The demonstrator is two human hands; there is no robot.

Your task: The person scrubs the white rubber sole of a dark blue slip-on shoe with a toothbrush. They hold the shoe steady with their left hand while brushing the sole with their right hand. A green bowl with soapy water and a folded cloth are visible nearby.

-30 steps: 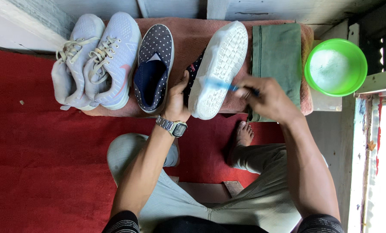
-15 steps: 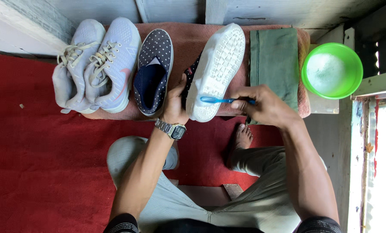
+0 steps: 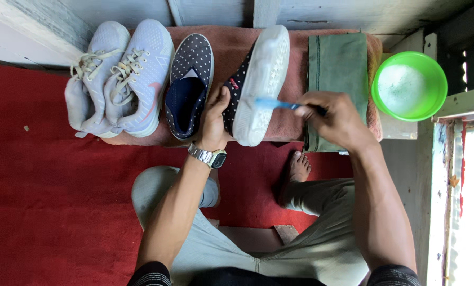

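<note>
While the left hand (image 3: 214, 119) grips the side of the tilted shoe (image 3: 258, 85), fingers closed around its dotted navy upper, the shoe lies on its side with the white sole turned up and toward the right. The right hand (image 3: 335, 119) is closed around the handle of a blue brush (image 3: 271, 103); the brush head touches the sole near the heel end. A metal watch (image 3: 209, 157) sits on the left wrist.

The tilted shoe rests on a reddish towel (image 3: 231, 47) spread across a low surface. Just to its left, its matching mate (image 3: 189, 85) lies upright with the opening facing up, touching the left hand's fingers. Farther left, a pair of pale lilac sneakers (image 3: 120, 79) lie side by side, laces up, touching each other. To the right of the tilted shoe, a folded green cloth (image 3: 338, 63) lies on the towel, partly under the right hand. A green bowl (image 3: 409, 85) with whitish contents stands beyond the cloth, well apart from the shoes. A bare foot (image 3: 299, 167) rests on the red carpet (image 3: 46, 201) below the right hand.
</note>
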